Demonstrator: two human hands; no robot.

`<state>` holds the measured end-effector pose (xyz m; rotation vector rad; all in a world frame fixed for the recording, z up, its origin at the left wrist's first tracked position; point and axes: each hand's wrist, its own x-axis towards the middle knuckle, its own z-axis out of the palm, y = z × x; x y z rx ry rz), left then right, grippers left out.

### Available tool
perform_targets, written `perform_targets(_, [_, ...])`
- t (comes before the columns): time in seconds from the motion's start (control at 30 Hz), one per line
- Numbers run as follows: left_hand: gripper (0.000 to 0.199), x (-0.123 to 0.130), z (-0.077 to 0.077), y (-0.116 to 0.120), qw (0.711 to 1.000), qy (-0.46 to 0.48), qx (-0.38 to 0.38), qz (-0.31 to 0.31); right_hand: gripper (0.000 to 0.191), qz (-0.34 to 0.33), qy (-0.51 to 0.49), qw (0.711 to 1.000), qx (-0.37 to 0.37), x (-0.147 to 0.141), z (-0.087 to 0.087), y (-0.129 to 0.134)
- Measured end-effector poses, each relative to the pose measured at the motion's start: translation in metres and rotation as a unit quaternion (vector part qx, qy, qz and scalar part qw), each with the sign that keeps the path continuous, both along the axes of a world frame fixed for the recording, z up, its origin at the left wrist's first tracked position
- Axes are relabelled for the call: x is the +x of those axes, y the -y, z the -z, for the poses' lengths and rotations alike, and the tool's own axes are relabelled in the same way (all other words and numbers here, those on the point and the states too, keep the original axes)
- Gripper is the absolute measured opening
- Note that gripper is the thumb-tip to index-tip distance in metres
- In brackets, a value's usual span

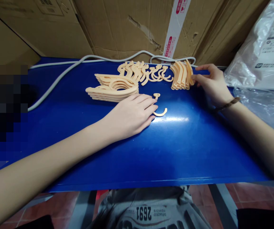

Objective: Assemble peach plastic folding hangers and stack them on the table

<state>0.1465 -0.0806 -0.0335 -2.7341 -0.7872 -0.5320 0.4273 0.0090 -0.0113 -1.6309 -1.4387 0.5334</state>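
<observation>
On the blue table, my left hand [137, 116] closes its fingertips on a beige plastic hook [162, 113], whose round base and curved end stick out past the fingers. My right hand [211, 81] has thumb and fingers at the right end of a row of beige curved hanger arms [181, 74], pinching the outermost piece. Behind my left hand lies a stack of wider beige hanger pieces [113, 92], partly covered by the fingers. More beige hooks [159, 73] lie in a line between that stack and the curved arms.
A white cable [63, 76] runs along the back and left of the blue table [175, 156]. Cardboard boxes [117, 28] stand behind it. At the right are a plastic-wrapped package [263, 54] and clear plastic film [265, 108].
</observation>
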Motion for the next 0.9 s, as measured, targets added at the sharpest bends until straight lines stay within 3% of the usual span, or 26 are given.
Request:
perform_targets(0.27, [0.036, 0.000, -0.001, 0.001, 1.000, -0.002, -0.020, -0.002, 0.028, 0.015, -0.048, 0.998, 0.049, 0.000, -0.014, 0.006])
perform_targets(0.33, [0.037, -0.001, -0.002, 0.002, 0.999, 0.004, -0.052, -0.004, 0.029, 0.004, -0.073, 0.995, 0.071, -0.001, -0.017, 0.011])
perform_targets(0.43, [0.040, -0.001, -0.004, 0.004, 0.985, 0.075, -0.157, 0.005, 0.028, -0.075, -0.101, 0.988, 0.094, -0.005, -0.019, 0.026])
perform_targets(0.5, [0.044, 0.000, -0.006, 0.006, 0.948, 0.179, -0.264, 0.010, 0.030, -0.145, -0.105, 0.980, 0.087, -0.012, -0.020, 0.041])
perform_targets(0.57, [0.046, 0.002, -0.009, 0.007, 0.885, 0.289, -0.364, 0.005, 0.033, -0.207, -0.115, 0.970, 0.059, -0.022, -0.019, 0.058])
perform_targets(0.7, [0.038, 0.003, -0.017, 0.006, 0.770, 0.426, -0.476, -0.017, 0.042, -0.362, -0.096, 0.927, -0.026, -0.044, -0.016, 0.089])
perform_targets(0.9, [0.032, 0.003, -0.019, 0.004, 0.718, 0.470, -0.511, -0.056, 0.041, -0.461, -0.039, 0.886, -0.034, -0.060, -0.010, 0.109])
